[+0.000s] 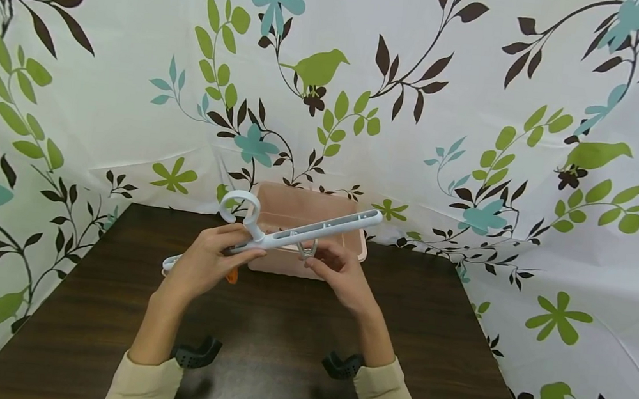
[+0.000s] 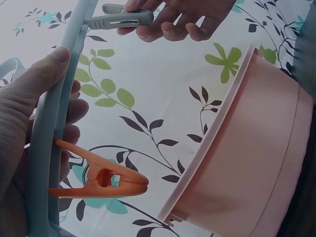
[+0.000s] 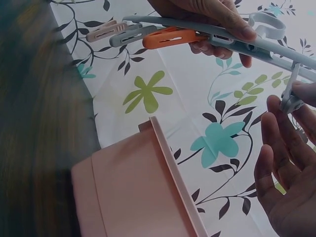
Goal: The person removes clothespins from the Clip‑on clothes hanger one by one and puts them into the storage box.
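My left hand (image 1: 206, 262) grips a pale blue-grey plastic clip hanger (image 1: 331, 226) at its middle, just below the round hook (image 1: 241, 197). In my right hand (image 1: 343, 276) thumb and fingers pinch a grey clothespin (image 2: 126, 19), one end of which meets the slotted underside of the bar. From the other half of the hanger stick out an orange clothespin (image 3: 168, 38), a second grey clothespin (image 3: 126, 38) and a pink clothespin (image 3: 101, 32), side by side. The hanger is held tilted in the air, its right end raised.
Behind the hands a pink plastic bin (image 1: 290, 264) stands at the back of the dark wooden table (image 1: 270, 349); the hanger overlaps its opening in the head view. A patterned cloth (image 1: 419, 125) hangs around the table's back and sides.
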Tool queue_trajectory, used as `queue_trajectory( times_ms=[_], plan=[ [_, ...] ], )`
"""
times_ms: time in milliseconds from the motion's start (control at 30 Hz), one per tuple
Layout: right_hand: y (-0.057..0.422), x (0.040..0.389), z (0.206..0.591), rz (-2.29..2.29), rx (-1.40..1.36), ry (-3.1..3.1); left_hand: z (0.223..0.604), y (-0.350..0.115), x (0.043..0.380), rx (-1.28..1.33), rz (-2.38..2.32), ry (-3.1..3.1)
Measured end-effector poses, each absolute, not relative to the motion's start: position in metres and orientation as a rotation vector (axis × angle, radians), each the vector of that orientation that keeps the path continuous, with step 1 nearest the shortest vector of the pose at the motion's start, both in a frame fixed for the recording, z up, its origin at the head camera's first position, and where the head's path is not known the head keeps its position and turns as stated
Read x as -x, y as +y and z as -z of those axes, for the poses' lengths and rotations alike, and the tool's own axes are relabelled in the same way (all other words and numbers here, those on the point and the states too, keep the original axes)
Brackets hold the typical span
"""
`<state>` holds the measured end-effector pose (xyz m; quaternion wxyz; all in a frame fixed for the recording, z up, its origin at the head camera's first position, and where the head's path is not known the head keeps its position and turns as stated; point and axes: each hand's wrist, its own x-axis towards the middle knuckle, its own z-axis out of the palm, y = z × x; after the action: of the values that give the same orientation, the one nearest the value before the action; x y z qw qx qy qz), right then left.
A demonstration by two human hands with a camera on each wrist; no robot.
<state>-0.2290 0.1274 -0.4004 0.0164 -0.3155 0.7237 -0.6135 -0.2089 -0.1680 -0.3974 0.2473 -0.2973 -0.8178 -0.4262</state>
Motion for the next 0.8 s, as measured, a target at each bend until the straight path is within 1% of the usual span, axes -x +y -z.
queue_trajectory(
  times_ms=[367, 800],
  plan=[
    [0.1272, 0.2262, 0.3977, 1.948, 0.935, 2.182, 0.3962, -0.1662, 0.2076, 0.81, 1.152, -2.237],
    [0.1207, 0.2276, 0.3969, 2.003, 0.987, 2.093, 0.3967, -0.1671, 0.2072, 0.817, 1.17, -2.215]
  ],
)
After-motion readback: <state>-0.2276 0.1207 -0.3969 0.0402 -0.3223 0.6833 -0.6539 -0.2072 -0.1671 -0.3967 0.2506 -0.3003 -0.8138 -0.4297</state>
